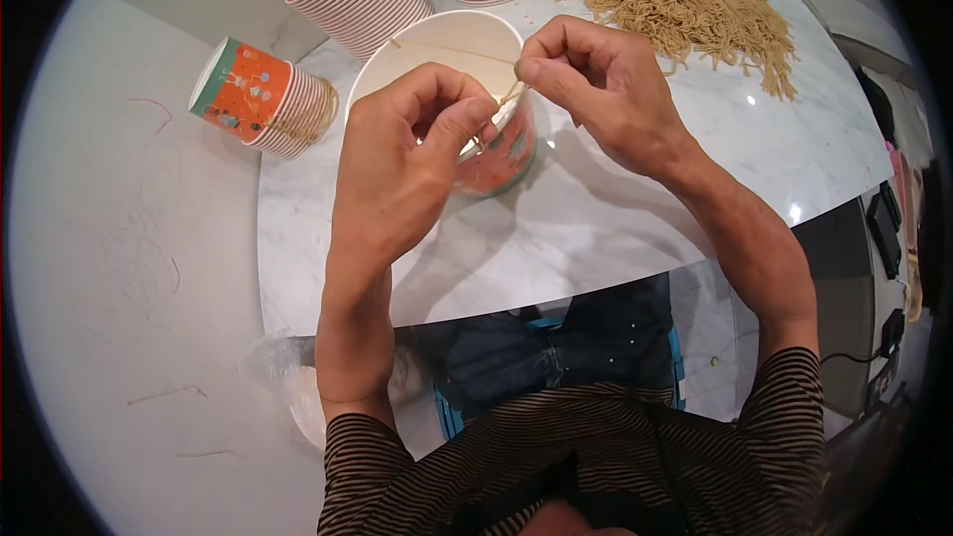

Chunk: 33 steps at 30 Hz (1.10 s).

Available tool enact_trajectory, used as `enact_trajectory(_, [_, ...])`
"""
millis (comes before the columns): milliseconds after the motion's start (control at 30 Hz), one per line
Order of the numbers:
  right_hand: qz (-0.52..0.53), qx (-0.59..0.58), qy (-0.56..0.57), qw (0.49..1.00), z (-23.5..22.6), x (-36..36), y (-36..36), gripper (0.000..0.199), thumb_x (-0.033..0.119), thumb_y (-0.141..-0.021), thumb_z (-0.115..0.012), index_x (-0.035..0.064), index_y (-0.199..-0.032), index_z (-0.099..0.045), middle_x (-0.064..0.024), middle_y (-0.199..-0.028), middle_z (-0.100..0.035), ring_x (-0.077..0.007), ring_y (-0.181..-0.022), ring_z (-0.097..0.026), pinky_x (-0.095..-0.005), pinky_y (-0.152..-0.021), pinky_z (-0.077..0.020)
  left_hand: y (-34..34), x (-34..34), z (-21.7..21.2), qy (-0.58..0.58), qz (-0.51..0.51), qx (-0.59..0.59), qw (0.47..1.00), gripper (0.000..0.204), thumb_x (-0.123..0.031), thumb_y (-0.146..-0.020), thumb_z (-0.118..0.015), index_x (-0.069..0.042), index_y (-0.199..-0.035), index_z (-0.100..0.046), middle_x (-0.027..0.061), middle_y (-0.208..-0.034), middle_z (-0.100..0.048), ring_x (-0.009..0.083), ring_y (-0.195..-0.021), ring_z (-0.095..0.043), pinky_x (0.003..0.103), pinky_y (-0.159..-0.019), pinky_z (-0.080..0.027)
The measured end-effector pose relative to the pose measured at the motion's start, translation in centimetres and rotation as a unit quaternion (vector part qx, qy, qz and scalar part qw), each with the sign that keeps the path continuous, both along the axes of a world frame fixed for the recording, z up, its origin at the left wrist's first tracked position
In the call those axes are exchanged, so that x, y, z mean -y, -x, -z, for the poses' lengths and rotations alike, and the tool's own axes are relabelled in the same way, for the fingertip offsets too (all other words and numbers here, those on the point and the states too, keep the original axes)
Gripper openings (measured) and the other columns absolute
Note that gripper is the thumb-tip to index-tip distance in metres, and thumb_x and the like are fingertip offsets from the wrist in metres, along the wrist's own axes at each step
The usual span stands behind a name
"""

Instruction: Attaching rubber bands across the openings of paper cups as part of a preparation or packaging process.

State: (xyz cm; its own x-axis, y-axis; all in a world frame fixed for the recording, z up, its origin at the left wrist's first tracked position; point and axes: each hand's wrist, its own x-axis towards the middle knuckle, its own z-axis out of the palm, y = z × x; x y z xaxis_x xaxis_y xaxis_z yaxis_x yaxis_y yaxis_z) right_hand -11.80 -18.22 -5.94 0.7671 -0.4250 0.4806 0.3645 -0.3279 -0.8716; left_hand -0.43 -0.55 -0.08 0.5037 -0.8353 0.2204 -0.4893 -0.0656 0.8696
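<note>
A wide paper bucket (496, 167), white inside with an orange and green printed outside, stands tilted on the table between my hands. My left hand (397, 154) is closed in a pinch at its near rim, with thumb and forefinger on a thin tan cord (442, 47). To the right of the rim, my right hand (615, 89) pinches the same cord, its fingertips a short way from the left ones. One stretch of cord runs across the bucket's mouth toward the far left rim. Whether there is a knot between the fingers is too small to tell.
Behind the bucket lean tall stacks of nested paper buckets (362, 2). A smaller stack of printed cups (248, 99) lies at the left, tan cord around it. A heap of tan cords (685, 5) covers the far right of the white marbled table (615, 248), whose curved edge faces me.
</note>
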Motion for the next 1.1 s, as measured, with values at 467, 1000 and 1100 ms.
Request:
enact_trajectory(467, [-0.068, -0.019, -0.053, 0.996, 0.3, 0.5, 0.1, 0.022, 0.022, -0.099, -0.069, 0.0, -0.098, -0.073, 0.0056, -0.073, -0.061, -0.0006, -0.066, -0.049, -0.0213, -0.057, -0.0364, -0.6, -0.3, 0.0, -0.02, 0.017, -0.014, 1.0, 0.013, -0.006, -0.1, -0.063, 0.004, -0.091, -0.066, 0.0023, -0.08, -0.067, 0.0081, -0.074, -0.059, 0.024, -0.068, -0.049])
enact_trajectory(1000, [-0.01, 0.035, 0.039, 0.999, -0.8, 0.1, 0.9, 0.006, 0.005, -0.096, -0.07, -0.0008, -0.094, -0.069, 0.0007, -0.082, -0.067, -0.0064, -0.075, -0.058, -0.0224, -0.068, -0.0472, 0.9, 0.5, 0.6, 0.061, 0.048, -0.007, 0.997, 0.015, -0.011, -0.096, -0.073, 0.004, -0.094, -0.072, 0.0069, -0.074, -0.068, 0.0113, -0.061, -0.061, 0.027, -0.055, -0.05])
enact_trajectory(1100, [-0.017, 0.059, 0.068, 0.996, -1.1, 0.1, 0.7, 0.002, 0.002, -0.095, -0.071, -0.0002, -0.095, -0.071, 0.0006, -0.08, -0.065, -0.0069, -0.073, -0.057, -0.0239, -0.065, -0.0456, 0.4, 0.0, 0.8, 0.06, 0.035, 0.069, 0.995, 0.015, -0.011, -0.093, -0.073, 0.004, -0.093, -0.072, 0.0108, -0.076, -0.068, 0.0166, -0.062, -0.063, 0.032, -0.058, -0.05])
